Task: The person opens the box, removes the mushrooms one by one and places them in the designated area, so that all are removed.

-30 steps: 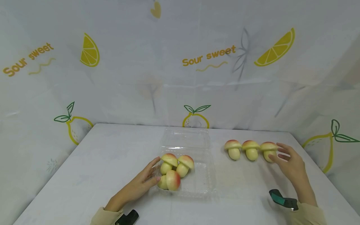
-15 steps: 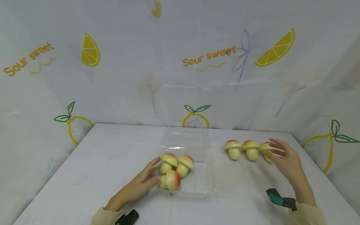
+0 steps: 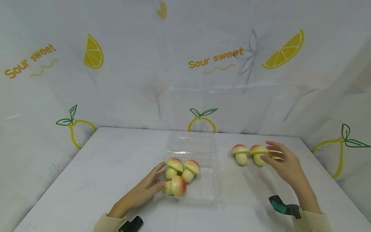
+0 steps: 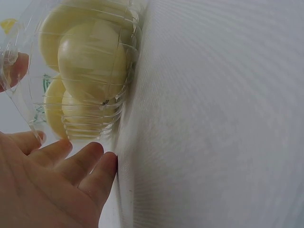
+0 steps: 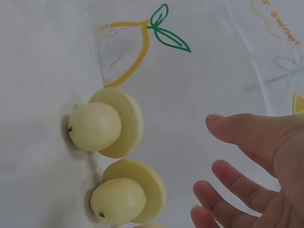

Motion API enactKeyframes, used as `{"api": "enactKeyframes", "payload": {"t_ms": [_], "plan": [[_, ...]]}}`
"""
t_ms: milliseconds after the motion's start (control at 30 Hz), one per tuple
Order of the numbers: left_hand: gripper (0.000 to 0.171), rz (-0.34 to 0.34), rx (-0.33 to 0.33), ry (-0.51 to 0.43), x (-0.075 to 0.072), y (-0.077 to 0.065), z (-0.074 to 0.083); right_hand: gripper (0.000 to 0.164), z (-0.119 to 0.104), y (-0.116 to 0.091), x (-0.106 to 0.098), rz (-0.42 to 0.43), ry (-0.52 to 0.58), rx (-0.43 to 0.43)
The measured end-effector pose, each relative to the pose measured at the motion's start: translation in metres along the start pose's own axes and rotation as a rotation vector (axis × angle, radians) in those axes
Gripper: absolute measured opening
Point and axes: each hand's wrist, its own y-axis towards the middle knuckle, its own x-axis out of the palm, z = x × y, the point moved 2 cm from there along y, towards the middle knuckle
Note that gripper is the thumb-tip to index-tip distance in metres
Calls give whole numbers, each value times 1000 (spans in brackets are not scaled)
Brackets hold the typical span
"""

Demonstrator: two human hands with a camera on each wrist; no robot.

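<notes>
A clear plastic clamshell box (image 3: 203, 193) stands with its lid folded back. In its left side lie 3 toy mushrooms (image 3: 189, 170) with red-and-yellow caps. My left hand (image 3: 142, 190) touches the box's left side; in the left wrist view its fingers (image 4: 90, 161) are extended against the ribbed wall and the thumb is at the rim. To the right, 3 more mushrooms (image 3: 240, 154) form a row. Over the right end of that row hovers my right hand (image 3: 285, 164), fingers spread and holding nothing, covering most of the last mushroom. The right wrist view shows its fingers apart from the mushrooms (image 5: 102, 126).
The white-covered table (image 3: 116, 161) runs back to a white curtain (image 3: 139, 71) printed with lemons. The open lid (image 3: 191, 142) lies behind the box. A dark wrist device (image 3: 285, 206) sits on the right forearm.
My right hand has moved left along the row, from beside the last mushroom to above it and near the middle one. The left hand, box and mushrooms have stayed put.
</notes>
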Motion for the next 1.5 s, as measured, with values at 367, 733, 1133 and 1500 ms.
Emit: {"api": "enactKeyframes", "payload": {"t_ms": [367, 733, 1133, 1500], "plan": [[69, 3, -4, 9, 0, 0, -1, 55, -21, -1, 6, 0, -8, -107], [69, -4, 4, 12, 0, 1, -1, 54, -37, -4, 14, -59, 40, -124], [69, -6, 22, 8, 0, 0, 0, 51, -51, -8, 21, -63, 75, -154], [69, -9, 7, -4, 0, 1, -2, 46, -67, -13, 38, -50, 60, -227]]}}
